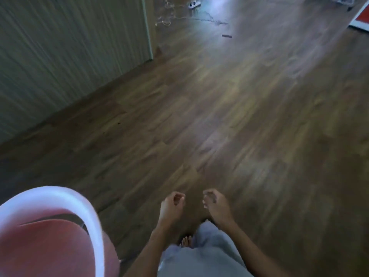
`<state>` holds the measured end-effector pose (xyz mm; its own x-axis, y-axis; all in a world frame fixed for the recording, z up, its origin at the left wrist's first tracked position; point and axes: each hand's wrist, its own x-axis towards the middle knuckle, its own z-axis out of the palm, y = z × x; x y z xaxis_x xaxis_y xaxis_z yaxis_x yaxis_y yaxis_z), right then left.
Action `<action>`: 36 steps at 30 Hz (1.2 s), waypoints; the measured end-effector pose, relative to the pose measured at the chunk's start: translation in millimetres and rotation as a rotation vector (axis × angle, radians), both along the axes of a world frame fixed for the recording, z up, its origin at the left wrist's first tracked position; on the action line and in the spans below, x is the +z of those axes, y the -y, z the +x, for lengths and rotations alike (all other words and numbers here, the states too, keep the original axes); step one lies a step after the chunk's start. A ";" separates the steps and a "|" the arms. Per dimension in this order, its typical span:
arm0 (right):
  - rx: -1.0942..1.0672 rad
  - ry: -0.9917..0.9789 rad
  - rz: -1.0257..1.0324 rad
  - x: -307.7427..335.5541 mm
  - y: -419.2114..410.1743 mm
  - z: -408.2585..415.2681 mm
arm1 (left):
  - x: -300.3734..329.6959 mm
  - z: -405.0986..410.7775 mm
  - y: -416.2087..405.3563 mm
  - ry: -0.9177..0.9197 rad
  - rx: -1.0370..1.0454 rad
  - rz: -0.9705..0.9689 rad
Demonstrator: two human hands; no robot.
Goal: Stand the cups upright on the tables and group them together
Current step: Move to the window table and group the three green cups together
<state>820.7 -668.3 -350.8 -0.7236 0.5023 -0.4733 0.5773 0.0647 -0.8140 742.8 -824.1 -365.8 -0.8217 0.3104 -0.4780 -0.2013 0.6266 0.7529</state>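
Grey trousers and a pink chair with a white curved back rail sit closest to the lens, above a blurred wooden floor.

Both forearms reach forward low in the view: the left hand and the right hand hang side by side but apart, each with its fingers loosely curled inward and nothing in its grip. Bare toes show beside the trouser leg. A ribbed pale wall panel fills the upper left. Far off lie a white power strip with tangled cables and a small dark object. No cup or surface is in view.
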 end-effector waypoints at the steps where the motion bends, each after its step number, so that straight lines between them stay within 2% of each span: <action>1: 0.060 0.015 0.026 2.8 -8.7 -23.0 | -2.2 -16.2 -3.5 0.005 0.032 -0.003; 9: 0.458 0.097 0.167 1.4 -51.8 -215.2 | -8.2 -157.9 -24.3 0.030 0.409 -0.007; 17: 0.889 0.120 0.215 11.4 -7.8 -396.0 | -0.1 -264.6 13.1 -0.045 0.773 0.000; 23: 1.182 0.064 0.231 -1.1 103.3 -507.0 | -4.9 -328.2 98.8 -0.032 1.106 0.093; 31: 1.515 0.000 0.255 21.6 334.2 -643.9 | 14.1 -426.9 299.1 -0.083 1.448 0.050; 36: 1.713 -0.071 0.228 33.8 476.5 -690.4 | 32.2 -446.6 404.0 -0.117 1.665 0.019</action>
<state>130.3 -1144.8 -317.0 -0.4790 -0.7514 -0.4538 -0.2988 0.6256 -0.7206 296.2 -1228.0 -333.6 -0.2667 -0.8765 -0.4008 -0.5401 -0.2086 0.8154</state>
